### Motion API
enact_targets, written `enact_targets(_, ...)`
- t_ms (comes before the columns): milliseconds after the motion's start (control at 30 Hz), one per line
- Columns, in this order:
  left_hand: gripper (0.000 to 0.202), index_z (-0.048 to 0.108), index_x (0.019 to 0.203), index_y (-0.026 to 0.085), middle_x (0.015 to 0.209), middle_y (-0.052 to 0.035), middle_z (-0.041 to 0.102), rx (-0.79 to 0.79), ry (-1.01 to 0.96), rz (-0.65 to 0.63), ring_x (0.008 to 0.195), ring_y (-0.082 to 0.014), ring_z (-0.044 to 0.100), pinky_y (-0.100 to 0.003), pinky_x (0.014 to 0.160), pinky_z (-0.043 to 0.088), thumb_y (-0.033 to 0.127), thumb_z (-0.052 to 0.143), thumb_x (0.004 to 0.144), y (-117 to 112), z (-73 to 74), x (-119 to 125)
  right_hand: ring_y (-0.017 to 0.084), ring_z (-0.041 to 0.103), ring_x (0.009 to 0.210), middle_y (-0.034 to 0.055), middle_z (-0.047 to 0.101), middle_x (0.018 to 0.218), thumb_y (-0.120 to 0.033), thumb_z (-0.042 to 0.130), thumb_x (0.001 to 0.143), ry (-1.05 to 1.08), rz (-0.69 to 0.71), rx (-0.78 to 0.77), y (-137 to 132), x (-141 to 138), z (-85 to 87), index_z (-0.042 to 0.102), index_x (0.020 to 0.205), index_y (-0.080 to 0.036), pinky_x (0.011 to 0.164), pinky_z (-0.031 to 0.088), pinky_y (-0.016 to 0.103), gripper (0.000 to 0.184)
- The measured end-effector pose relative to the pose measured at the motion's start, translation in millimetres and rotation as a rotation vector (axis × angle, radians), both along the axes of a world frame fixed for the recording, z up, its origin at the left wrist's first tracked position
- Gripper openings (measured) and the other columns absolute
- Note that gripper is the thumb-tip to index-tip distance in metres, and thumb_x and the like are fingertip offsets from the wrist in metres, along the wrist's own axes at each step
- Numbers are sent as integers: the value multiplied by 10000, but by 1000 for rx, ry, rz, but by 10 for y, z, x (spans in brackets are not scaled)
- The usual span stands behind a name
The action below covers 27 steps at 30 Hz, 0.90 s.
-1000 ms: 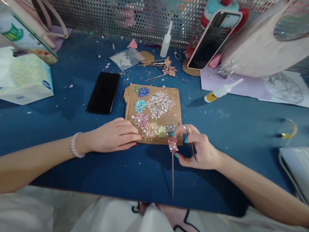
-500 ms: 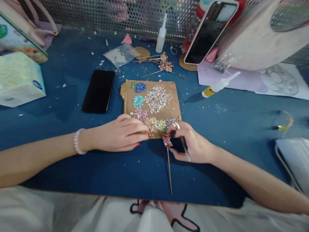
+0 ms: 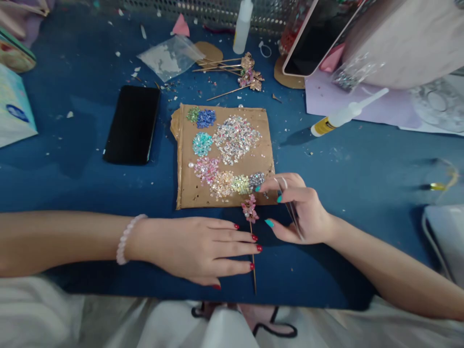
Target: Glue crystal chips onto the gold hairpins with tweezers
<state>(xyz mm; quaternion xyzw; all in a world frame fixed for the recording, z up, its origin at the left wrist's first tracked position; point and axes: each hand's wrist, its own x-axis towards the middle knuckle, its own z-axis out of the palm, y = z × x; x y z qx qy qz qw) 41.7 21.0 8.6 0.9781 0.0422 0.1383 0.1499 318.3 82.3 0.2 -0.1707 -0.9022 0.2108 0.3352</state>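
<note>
A hairpin [image 3: 250, 209] with a pink jewelled flower head lies with its head at the front edge of a cardboard piece [image 3: 192, 191] and its thin metal stick pointing toward me. My left hand [image 3: 197, 246] is flat, palm down, its outstretched fingertips reaching the stick. My right hand [image 3: 304, 212] has metal tweezers [image 3: 294, 220] tucked across the palm; thumb and fingers are apart, just right of the flower. Sorted rhinestone piles sit on the cardboard: silver [image 3: 236, 138], turquoise [image 3: 202, 143], blue [image 3: 206, 118], pink [image 3: 206, 169], peach [image 3: 222, 184], yellow [image 3: 240, 184] and grey [image 3: 256, 181].
Left of the cardboard lies a black phone [image 3: 132, 125]. Behind it are a plastic bag [image 3: 170, 58], several more hairpins [image 3: 250, 77] and an upright glue bottle [image 3: 242, 29]. Another glue bottle [image 3: 331, 121] leans at right. A second phone [image 3: 319, 36] stands propped behind; a tissue box [image 3: 16, 108] is far left.
My left hand has left the cardboard's pink and peach rhinestones, moved toward me and flattened out by the stick. My right fingers have opened away from the flower. The camera view has shifted.
</note>
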Motion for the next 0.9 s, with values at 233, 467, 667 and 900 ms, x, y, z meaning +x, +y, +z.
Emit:
enact_targets(233, 503, 532, 1469, 182, 1539, -88, 564, -75, 62, -13, 1411, -230, 546, -408, 1176, 475, 433, 431, 1045, 52, -33, -68, 244, 683, 897, 82, 710, 986, -247, 717, 777, 63, -13, -40, 72, 44, -51, 435, 1058, -241, 823, 520, 440, 398)
enact_targets(467, 438, 591, 1410, 158, 1484, -80, 616, -84, 17, -28, 1388, -223, 555, -376, 1201, 457, 319, 457, 1026, 73, -45, -95, 246, 664, 902, 78, 711, 1015, -232, 719, 777, 131, 6, -144, 120, 37, -72, 449, 1117, -249, 859, 497, 457, 434)
enact_targets(667, 337, 695, 1257, 170, 1385, -38, 688, -18, -107, -46, 1295, -222, 601, -351, 1090, 517, 187, 464, 1013, 97, -26, -114, 221, 649, 821, 54, 713, 950, -303, 661, 861, 113, -9, -156, 300, -31, -67, 497, 1044, -250, 854, 495, 448, 251)
enact_targets(900, 286, 702, 1196, 140, 1300, -70, 719, -83, -101, -32, 1169, -225, 631, -360, 977, 542, 138, 493, 1001, 112, -17, -114, 129, 586, 641, -16, 600, 833, -256, 535, 992, 129, -33, -238, 648, -265, -77, 505, 1158, -297, 552, 463, 270, 173)
